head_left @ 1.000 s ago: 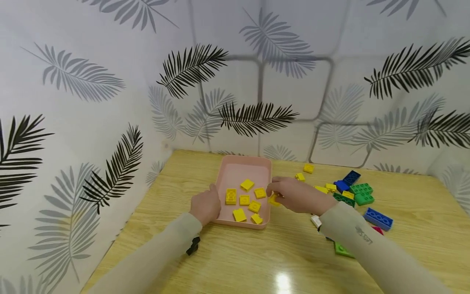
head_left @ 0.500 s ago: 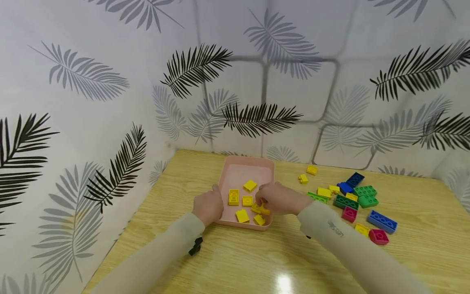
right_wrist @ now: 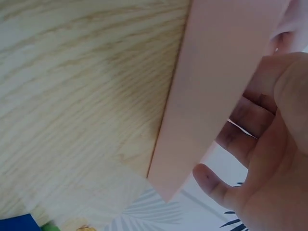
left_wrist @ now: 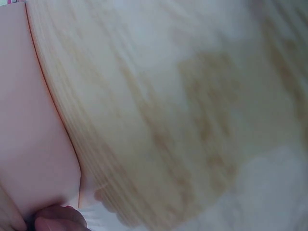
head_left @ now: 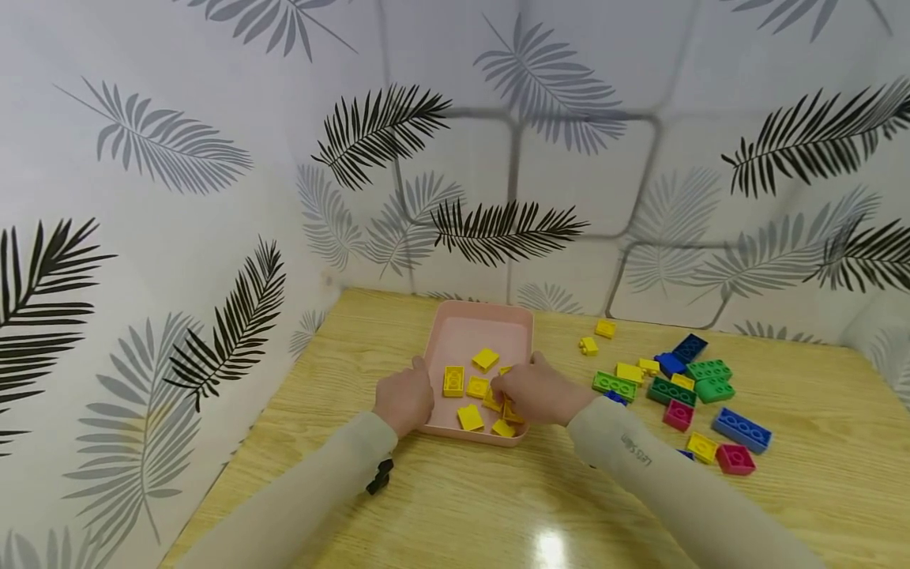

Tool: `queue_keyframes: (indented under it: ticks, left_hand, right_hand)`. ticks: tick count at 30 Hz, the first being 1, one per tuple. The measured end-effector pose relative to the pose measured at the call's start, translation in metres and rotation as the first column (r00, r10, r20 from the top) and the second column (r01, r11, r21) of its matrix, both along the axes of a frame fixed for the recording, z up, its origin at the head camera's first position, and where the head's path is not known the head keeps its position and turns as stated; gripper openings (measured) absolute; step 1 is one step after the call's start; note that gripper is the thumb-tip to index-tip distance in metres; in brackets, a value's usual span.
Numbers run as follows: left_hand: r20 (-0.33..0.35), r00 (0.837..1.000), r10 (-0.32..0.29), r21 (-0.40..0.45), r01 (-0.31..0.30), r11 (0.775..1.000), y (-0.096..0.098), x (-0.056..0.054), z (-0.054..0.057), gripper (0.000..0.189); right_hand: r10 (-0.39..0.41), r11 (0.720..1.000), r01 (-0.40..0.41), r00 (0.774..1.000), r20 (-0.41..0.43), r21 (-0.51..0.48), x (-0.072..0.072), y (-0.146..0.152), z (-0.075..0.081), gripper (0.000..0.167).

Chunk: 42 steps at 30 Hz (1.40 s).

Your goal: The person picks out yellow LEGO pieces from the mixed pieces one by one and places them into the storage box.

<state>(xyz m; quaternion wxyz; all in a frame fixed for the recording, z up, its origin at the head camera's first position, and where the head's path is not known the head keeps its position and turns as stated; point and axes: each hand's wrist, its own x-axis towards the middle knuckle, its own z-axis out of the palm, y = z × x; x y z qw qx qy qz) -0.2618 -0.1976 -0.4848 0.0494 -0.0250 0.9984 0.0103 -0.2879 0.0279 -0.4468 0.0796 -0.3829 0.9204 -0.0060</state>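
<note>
A shallow pink tray (head_left: 462, 328) lies on the wooden table, with several yellow toy building bricks inside, one of them a plain-edged block (head_left: 453, 381) on the left. My left hand (head_left: 404, 398) holds the tray's left side; the left wrist view shows its fingertips at the end of the pink wall (left_wrist: 33, 120). Reaching over the right wall (right_wrist: 207, 86), my right hand (head_left: 536, 390) has its bent fingers down among the yellow bricks. One brick (head_left: 491, 401) lies right at its fingertips. Whether it pinches a brick is hidden.
To the right of the tray are scattered bricks: a light green one (head_left: 615, 386), a dark green one (head_left: 671, 391), a blue one (head_left: 742, 429), red ones (head_left: 735, 459) and several yellow ones (head_left: 606, 329). A leaf-patterned wall covering (head_left: 455, 158) borders the table's back and left side.
My right hand has come from outside the tray's right wall, carrying a yellow brick, to inside it. Bricks there have shifted slightly. The left hand keeps its hold on the tray.
</note>
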Motion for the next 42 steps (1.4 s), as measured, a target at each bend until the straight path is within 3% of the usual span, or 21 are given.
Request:
queue_keyframes:
  ticks: [7,15,20,28,35,42]
  left_hand:
    - [0.008,1.0,-0.005,0.007,0.005,1.0,0.004,-0.002,0.0,0.058]
    - [0.02,1.0,-0.005,0.017,0.005,1.0,0.007,0.0,0.003,0.062]
    - [0.014,1.0,0.005,0.014,-0.006,1.0,0.001,0.002,-0.002,0.06]
    - [0.031,1.0,0.004,0.016,-0.004,1.0,0.002,0.003,-0.001,0.06]
    - [0.014,1.0,0.004,0.025,-0.004,1.0,0.002,0.003,0.001,0.059]
    - [0.02,1.0,-0.003,0.051,0.002,0.999,0.003,0.002,0.001,0.056]
  right_hand:
    - [-0.019,1.0,0.019,0.999,-0.038,-0.011,0.002,0.007,-0.003,0.012]
    - [0.015,0.988,-0.03,0.995,-0.1,-0.154,0.015,0.035,0.011,0.012]
    - [-0.011,0.984,-0.009,0.994,-0.112,-0.18,0.029,0.064,0.022,0.03]
    - [-0.096,0.987,0.082,0.99,-0.099,-0.14,0.053,0.133,0.035,0.031]
    - [-0.15,0.981,0.14,0.987,-0.065,-0.137,0.063,0.192,0.033,0.026]
    - [-0.193,0.975,0.193,0.981,0.014,-0.109,0.067,0.225,0.024,0.023]
